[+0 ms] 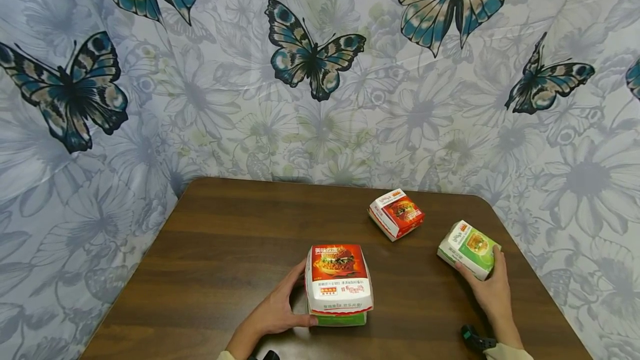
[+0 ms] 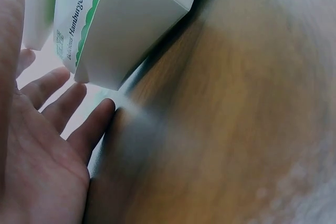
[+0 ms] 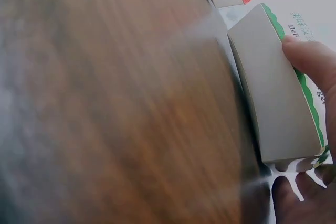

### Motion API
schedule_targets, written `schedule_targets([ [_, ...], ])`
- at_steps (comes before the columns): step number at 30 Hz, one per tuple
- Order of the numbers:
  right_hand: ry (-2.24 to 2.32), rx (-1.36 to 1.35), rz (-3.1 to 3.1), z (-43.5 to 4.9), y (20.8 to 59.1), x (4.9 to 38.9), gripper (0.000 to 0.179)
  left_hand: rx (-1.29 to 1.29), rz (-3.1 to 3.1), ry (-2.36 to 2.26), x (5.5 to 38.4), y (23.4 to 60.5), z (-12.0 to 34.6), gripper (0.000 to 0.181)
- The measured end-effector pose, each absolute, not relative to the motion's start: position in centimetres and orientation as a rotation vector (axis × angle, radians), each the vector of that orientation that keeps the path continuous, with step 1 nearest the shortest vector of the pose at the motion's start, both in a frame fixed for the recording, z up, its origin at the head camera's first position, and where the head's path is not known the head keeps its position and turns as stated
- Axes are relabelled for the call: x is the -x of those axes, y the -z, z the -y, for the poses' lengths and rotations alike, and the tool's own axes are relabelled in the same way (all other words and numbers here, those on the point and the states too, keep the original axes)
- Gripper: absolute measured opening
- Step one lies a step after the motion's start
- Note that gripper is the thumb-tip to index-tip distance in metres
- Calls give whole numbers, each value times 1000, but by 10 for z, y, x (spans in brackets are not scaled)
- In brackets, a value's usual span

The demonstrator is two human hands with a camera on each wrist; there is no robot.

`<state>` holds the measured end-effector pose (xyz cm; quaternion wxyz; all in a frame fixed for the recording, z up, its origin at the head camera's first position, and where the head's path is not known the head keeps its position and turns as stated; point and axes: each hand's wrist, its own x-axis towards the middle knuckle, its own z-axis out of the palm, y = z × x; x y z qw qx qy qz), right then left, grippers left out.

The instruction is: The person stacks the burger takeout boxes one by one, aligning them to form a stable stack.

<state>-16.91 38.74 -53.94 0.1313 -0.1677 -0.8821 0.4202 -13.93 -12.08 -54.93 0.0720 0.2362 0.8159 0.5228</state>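
On the table's near middle stands a stack: a red-and-white hamburger box (image 1: 340, 279) on top of a green-and-white hamburger box (image 1: 342, 320). My left hand (image 1: 280, 304) is at the stack's left side, its thumb by the lower front corner. In the left wrist view its fingers (image 2: 65, 106) are spread and relaxed, the tips close to the box edge; contact is hard to tell. Off to the right, my right hand (image 1: 490, 288) grips another green-and-white hamburger box (image 1: 467, 249), thumb on its near left side and fingers at its right. That box sits tilted in angle to me.
A smaller red hamburger box (image 1: 396, 214) stands near the table's back edge, between the stack and the right-hand box. The brown wooden table (image 1: 225, 238) ends against a cloth (image 1: 200, 126) printed with butterflies and flowers.
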Motion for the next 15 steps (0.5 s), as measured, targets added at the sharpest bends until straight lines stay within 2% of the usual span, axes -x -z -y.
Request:
schedule_targets([
  [5, -1204, 520, 2581, -384, 539, 166, 110, -675, -2430, -1562, 139, 549, 120, 121],
  [15, -1108, 215, 2579, -374, 539, 162, 105, -666, -2441, -1544, 140, 548, 120, 118],
])
